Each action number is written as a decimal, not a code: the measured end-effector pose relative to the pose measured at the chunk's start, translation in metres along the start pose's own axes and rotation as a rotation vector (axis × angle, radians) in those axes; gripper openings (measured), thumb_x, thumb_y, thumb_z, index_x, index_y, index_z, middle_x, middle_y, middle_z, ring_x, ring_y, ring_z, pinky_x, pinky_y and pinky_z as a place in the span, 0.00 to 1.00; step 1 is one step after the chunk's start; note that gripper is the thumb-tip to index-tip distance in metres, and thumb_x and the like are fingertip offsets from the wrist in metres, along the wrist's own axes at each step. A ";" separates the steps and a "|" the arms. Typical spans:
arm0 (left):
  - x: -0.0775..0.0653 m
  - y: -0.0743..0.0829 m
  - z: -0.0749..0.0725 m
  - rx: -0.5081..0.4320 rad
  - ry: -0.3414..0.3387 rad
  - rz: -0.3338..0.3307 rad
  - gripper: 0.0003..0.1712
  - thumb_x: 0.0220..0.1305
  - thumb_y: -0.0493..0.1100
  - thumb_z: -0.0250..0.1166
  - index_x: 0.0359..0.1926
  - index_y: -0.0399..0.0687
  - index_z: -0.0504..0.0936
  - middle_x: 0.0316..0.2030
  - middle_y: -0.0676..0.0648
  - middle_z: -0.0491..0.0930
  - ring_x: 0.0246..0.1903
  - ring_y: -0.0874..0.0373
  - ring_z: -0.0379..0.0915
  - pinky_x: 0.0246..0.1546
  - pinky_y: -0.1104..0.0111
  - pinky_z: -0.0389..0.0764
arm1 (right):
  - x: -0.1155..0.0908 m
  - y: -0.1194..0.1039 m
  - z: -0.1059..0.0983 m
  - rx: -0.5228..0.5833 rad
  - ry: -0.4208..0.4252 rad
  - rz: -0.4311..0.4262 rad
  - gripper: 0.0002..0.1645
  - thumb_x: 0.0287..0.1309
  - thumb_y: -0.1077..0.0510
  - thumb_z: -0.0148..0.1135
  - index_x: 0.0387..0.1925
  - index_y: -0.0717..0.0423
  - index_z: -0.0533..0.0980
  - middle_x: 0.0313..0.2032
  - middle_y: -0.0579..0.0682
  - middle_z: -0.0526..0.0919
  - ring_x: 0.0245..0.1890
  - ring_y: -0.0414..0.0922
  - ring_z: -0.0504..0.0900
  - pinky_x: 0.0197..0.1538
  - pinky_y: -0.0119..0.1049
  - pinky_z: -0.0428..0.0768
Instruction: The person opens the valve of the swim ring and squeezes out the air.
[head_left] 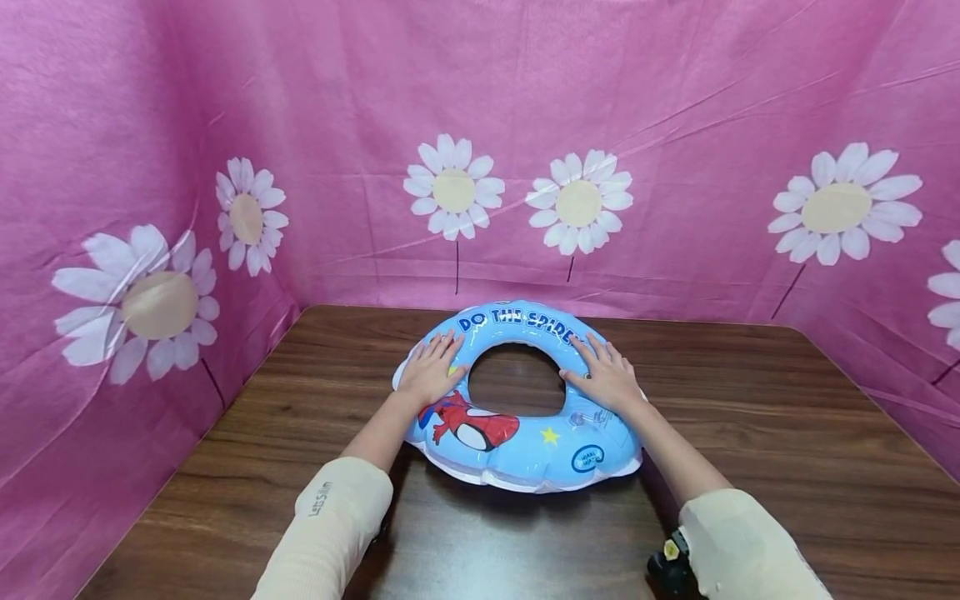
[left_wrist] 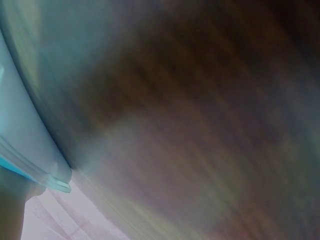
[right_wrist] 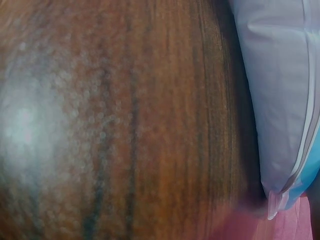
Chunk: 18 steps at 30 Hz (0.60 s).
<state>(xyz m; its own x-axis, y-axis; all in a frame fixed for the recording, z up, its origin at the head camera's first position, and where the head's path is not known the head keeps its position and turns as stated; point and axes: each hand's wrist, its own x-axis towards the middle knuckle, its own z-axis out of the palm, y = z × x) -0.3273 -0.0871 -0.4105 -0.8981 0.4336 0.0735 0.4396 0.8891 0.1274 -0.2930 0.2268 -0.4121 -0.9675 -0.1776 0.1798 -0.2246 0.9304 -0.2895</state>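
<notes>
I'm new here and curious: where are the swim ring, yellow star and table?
Swim ring (head_left: 531, 464): head view, blue front part.
Yellow star (head_left: 550, 436): head view, its middle.
Table (head_left: 757, 404): head view, wooden top, toward the right.

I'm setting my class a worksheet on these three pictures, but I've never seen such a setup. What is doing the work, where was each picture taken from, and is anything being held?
There is no machine here, just a person's bare left hand and right hand. The large picture comes from a head-worn camera looking forward and down. The other two come from cameras on the wrists: the blurry one from the left, the clearer one from the right. Both show mostly tabletop, with the ring's pale side at one edge.

On the brown wooden table is a blue inflatable ring. Pink cloth with printed daisies hangs behind. The hands rest on opposite sides of the ring, fingers extended; neither appears to grip it.
</notes>
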 end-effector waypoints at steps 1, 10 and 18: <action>0.000 0.000 0.000 -0.003 0.001 0.002 0.37 0.68 0.62 0.38 0.72 0.52 0.45 0.71 0.47 0.41 0.68 0.52 0.32 0.64 0.54 0.37 | 0.000 0.000 0.000 0.001 0.000 0.001 0.44 0.60 0.36 0.48 0.70 0.51 0.51 0.69 0.60 0.47 0.65 0.66 0.44 0.57 0.67 0.48; -0.001 -0.003 0.001 -0.074 0.020 0.036 0.38 0.68 0.64 0.36 0.72 0.51 0.45 0.71 0.46 0.41 0.68 0.51 0.31 0.64 0.55 0.33 | 0.000 0.000 0.000 -0.001 0.001 0.002 0.44 0.59 0.35 0.49 0.70 0.50 0.52 0.69 0.60 0.47 0.65 0.66 0.44 0.57 0.68 0.48; 0.001 -0.001 0.003 -0.027 0.003 0.004 0.38 0.68 0.61 0.40 0.72 0.51 0.46 0.71 0.46 0.41 0.68 0.51 0.32 0.64 0.54 0.36 | -0.001 0.000 0.000 -0.003 -0.004 0.007 0.44 0.60 0.35 0.48 0.70 0.50 0.51 0.69 0.60 0.47 0.65 0.66 0.44 0.57 0.67 0.47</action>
<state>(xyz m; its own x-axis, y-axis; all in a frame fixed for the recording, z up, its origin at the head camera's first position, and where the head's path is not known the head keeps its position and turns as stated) -0.3290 -0.0874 -0.4132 -0.8962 0.4368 0.0773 0.4436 0.8830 0.1536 -0.2922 0.2264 -0.4124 -0.9696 -0.1723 0.1739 -0.2174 0.9327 -0.2877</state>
